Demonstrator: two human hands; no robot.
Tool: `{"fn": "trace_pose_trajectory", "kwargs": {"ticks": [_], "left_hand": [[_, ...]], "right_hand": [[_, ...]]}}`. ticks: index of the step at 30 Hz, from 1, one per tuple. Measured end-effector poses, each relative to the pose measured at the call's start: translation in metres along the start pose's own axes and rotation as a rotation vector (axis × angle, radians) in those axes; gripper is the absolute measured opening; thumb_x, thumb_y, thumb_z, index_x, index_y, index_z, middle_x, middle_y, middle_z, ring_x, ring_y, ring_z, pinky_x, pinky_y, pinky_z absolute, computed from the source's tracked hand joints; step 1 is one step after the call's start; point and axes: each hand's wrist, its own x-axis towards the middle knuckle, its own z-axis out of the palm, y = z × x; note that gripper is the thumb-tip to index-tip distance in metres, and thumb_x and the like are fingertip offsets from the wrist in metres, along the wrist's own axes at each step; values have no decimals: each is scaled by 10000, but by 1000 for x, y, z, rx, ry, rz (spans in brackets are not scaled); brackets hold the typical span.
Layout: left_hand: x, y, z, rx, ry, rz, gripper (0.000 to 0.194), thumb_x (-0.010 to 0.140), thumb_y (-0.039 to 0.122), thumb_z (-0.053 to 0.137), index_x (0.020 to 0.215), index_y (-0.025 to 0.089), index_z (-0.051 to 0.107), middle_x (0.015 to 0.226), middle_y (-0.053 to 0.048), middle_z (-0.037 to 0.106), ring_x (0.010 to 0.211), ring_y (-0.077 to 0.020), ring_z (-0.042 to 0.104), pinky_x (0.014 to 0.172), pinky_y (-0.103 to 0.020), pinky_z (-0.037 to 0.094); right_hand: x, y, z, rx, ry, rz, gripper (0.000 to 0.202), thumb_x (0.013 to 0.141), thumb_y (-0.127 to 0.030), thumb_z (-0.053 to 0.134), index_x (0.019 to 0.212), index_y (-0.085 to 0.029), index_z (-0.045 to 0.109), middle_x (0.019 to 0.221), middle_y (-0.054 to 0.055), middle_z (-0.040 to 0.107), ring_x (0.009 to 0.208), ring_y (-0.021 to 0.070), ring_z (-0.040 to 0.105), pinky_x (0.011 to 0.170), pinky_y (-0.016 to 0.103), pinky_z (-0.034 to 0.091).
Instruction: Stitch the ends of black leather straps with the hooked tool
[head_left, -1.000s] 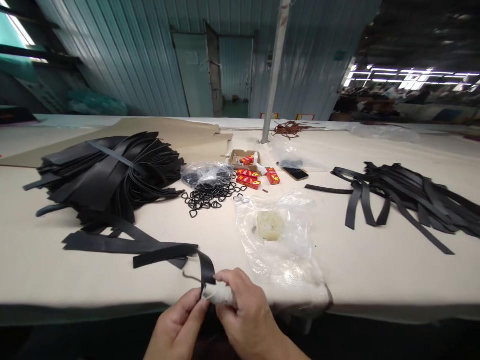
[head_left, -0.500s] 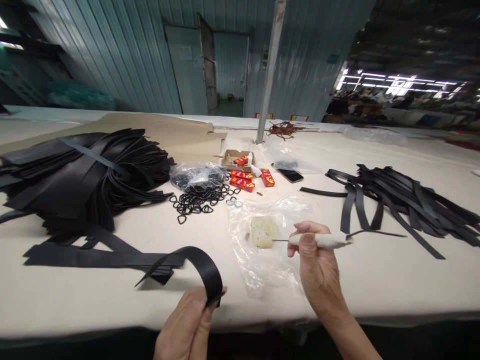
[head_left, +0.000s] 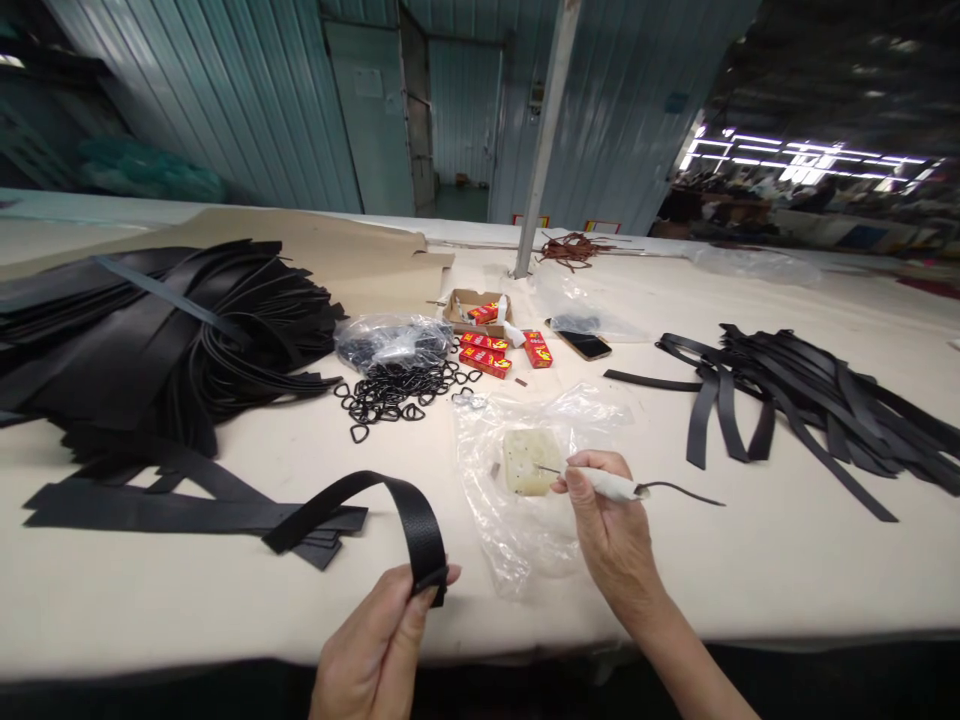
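Observation:
My left hand [head_left: 386, 635] is closed on one end of a black leather strap [head_left: 409, 515], pinched between thumb and fingers near a small black ring or loop. The strap arches up and back to the left, its far end near other flat straps [head_left: 187, 508]. In my right hand [head_left: 611, 530] is a thin-tipped tool with a white wrapped handle [head_left: 611, 485]; a dark bent wire sticks out of its rear. Its metal tip is over or touching a pale yellowish translucent block [head_left: 529, 465], which lies on a clear plastic bag [head_left: 499, 540].
A large tied bundle of black straps [head_left: 172, 340] lies left, a looser pile [head_left: 810, 390] right. Black D-shaped rings [head_left: 390, 390], a plastic bag of dark parts [head_left: 394, 342], red boxes [head_left: 484, 360], a phone [head_left: 585, 345] and a metal pole [head_left: 544, 150] stand beyond.
My right hand has moved slightly left, and the tool's tip now reaches from the block's right edge to over its middle. My left hand has turned the strap a little.

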Motion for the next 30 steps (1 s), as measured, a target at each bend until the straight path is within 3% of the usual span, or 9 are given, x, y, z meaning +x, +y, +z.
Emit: {"fn": "trace_pose_trajectory", "kwargs": {"ticks": [4,8,12,15,21,30], "left_hand": [[7,-1,-7,62,-53,162,216,849,191,527,1000,259,665,943,2,711,885,-185,650,786,-210,505],[13,4,-16,136,-102,431,281,867,90,467,1092,200,594,978,-49,682,883,-165,642,770,-223,521],[14,11,-23,233,-127,657,332,841,-2,445,1138,111,540,970,-126,660,928,-209,604,787,-325,520],[11,12,-28,324,-203,777,417,813,-49,448,1209,75,474,1029,-163,641,1023,-239,557,857,-401,493],[9,12,-30,390,-331,845,463,775,-90,415,1228,0,442,1070,-206,609,1090,-239,510,929,-403,443],[3,22,-30,379,-362,860,462,775,-92,410,1227,0,439,1070,-196,611,1107,-232,496,947,-386,427]], "right_hand": [[-1,-1,0,17,2,22,229,898,-414,434,915,-194,493,781,43,580,746,203,592,726,369,436],[5,1,-3,129,94,216,345,833,-520,515,883,-179,518,703,18,575,642,200,618,660,364,482],[11,-9,-12,551,245,522,393,697,-522,684,762,-160,543,705,-4,538,565,141,582,546,272,514],[2,-35,-23,896,151,697,346,649,-441,753,699,-155,565,673,-2,532,536,98,526,456,173,475],[-32,-87,-24,1052,-100,696,281,734,-446,690,756,-181,598,664,12,560,516,102,530,462,164,474],[-46,-97,-14,1027,-187,680,343,792,-503,605,761,-162,582,660,28,579,513,107,556,494,182,486]]}}
